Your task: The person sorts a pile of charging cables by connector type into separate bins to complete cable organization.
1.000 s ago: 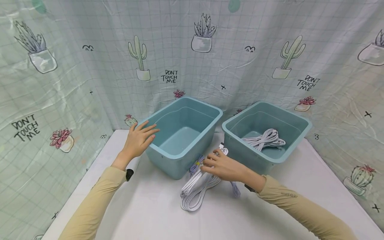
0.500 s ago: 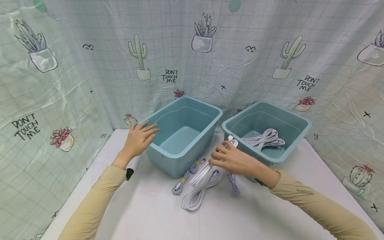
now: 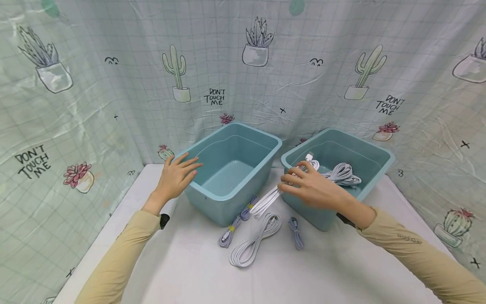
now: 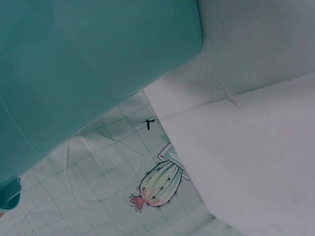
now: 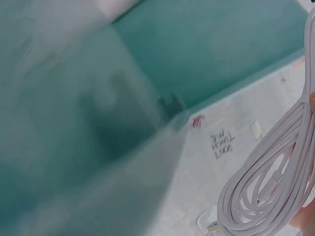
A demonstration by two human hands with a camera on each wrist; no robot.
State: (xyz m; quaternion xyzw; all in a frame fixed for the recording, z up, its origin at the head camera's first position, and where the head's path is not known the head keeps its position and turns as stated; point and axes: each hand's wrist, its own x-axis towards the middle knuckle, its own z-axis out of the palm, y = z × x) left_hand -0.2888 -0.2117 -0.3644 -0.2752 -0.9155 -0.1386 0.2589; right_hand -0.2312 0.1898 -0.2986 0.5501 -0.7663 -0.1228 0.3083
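My right hand (image 3: 313, 188) grips a coiled white cable (image 3: 265, 202) at the near left rim of the right teal bin (image 3: 388, 162). One plug end sticks up past the fingers, and the loops hang down to the left. In the right wrist view the coiled cable (image 5: 266, 191) fills the right side, with a metal connector at its lower end. Inside that bin lies another white cable bundle (image 3: 341, 171), partly behind the hand. My left hand (image 3: 176, 175) is at the left rim of the left teal bin (image 3: 228, 197), its fingers straight and spread, holding nothing.
On the white table (image 3: 197, 270) lie a white cable (image 3: 247, 251) in a figure-eight coil and a small lilac cable (image 3: 296, 234). Two more lilac cables with yellow ties lie by the left bin. A printed curtain (image 3: 133, 84) encloses the table's back and sides.
My right hand has lifted the white cable off the table and carried it up and right to the right bin, uncovering the cables beneath. My left hand has stayed put.
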